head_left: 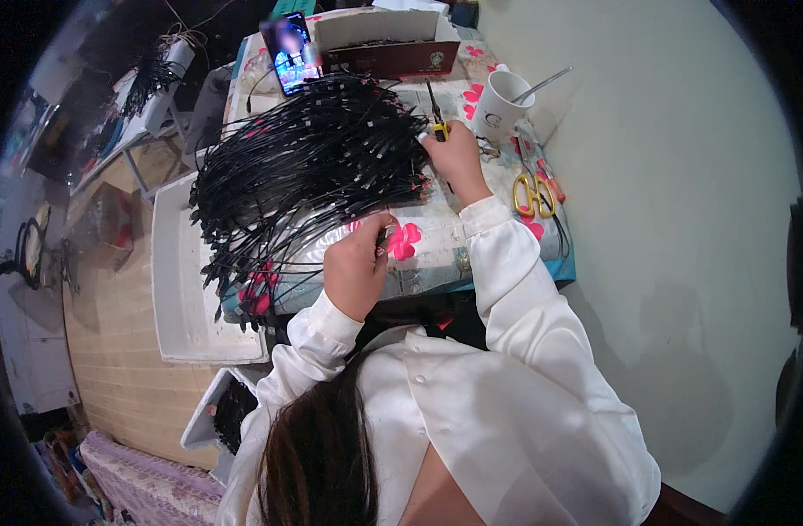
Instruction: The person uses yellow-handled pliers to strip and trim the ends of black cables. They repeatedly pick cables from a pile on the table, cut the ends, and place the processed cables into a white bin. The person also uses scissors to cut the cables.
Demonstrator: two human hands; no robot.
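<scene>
A large heap of thin black cables [305,158] with small plug ends spreads over the table in front of me. My left hand [356,270] is closed at the heap's near edge, around something small and dark that its fingers mostly hide. Farther off, at the heap's right side, my right hand [458,162] has its fingers closed at a slim tool [440,130] with a yellow and black handle. The tool's dark, narrow end points away from me; its exact kind is not clear.
Right of my right hand stand a white mug [499,110] with a metal stick in it and yellow-handled scissors [534,195]. Behind the heap are a lit phone [292,57] and an open dark-red box [392,57]. A white tray [178,289] is at the left; a wall [664,219] bounds the right.
</scene>
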